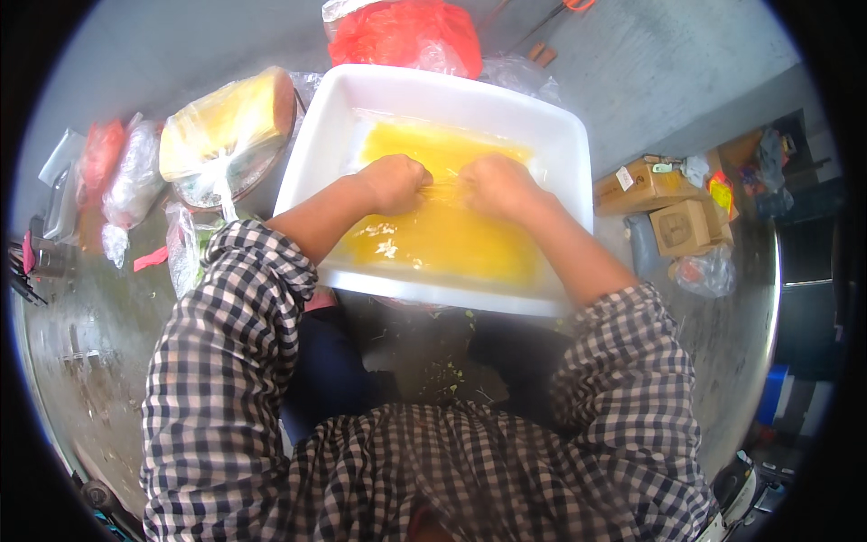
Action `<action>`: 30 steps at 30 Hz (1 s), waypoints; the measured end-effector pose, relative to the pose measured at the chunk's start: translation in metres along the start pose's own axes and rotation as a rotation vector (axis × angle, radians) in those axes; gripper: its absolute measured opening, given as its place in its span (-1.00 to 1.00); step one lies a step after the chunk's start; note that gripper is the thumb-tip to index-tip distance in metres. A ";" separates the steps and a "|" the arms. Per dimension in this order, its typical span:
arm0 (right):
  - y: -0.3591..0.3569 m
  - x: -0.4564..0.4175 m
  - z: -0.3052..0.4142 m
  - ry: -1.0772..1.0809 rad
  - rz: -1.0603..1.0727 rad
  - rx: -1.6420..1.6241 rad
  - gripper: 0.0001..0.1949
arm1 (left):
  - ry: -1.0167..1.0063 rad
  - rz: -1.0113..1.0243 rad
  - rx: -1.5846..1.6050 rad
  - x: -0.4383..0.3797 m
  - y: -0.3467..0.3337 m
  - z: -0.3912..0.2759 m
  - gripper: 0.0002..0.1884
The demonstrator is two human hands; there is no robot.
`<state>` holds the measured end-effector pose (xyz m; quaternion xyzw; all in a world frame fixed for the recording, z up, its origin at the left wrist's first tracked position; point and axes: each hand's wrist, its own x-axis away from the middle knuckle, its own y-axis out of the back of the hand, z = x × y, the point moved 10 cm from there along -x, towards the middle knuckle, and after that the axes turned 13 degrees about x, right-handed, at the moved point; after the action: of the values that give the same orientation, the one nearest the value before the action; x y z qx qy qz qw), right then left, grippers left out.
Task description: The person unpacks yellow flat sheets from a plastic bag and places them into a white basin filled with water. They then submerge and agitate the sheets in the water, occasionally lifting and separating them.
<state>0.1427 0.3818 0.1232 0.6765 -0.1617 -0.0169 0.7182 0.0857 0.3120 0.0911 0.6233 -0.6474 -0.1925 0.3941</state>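
Note:
A white plastic basin (576, 203) stands before me with shallow liquid in it. Under the liquid lies a broad, flat piece of yellow sheet-like material (447, 237); its exact kind I cannot tell. My left hand (398, 184) is closed on a gathered part of it near the basin's middle. Just across a small gap, my right hand (502, 186) grips the same gathered part, which stretches in folds between the two fists. Fingertips of both hands are mostly hidden. Light glints on the liquid below my left hand.
Left of the basin, a plastic-wrapped yellow block (227, 122) rests on a round-topped support (230, 193). Filled plastic bags (132, 173) stand farther left. A red plastic bag (406, 37) sits behind the basin against the grey wall. Cardboard boxes (679, 227) occupy the right. Bits litter the wet floor (440, 366).

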 end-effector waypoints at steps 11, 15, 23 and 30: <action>-0.020 0.001 -0.001 0.070 0.171 0.085 -0.68 | -0.008 0.071 0.016 0.004 0.007 0.010 -0.71; -0.008 0.007 -0.006 0.090 0.029 0.051 -0.65 | 0.058 0.071 -0.234 0.003 0.017 0.003 -0.64; 0.010 -0.005 -0.019 0.021 -0.067 0.144 -0.62 | -0.106 -0.319 -0.256 -0.009 0.037 0.002 -0.45; 0.000 -0.005 -0.004 0.120 -0.023 0.138 -0.89 | -0.124 -0.159 -0.232 -0.013 0.011 -0.005 -0.84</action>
<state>0.1392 0.3866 0.1218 0.7262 -0.1113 0.0266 0.6779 0.0809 0.3271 0.0992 0.6098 -0.5925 -0.3346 0.4065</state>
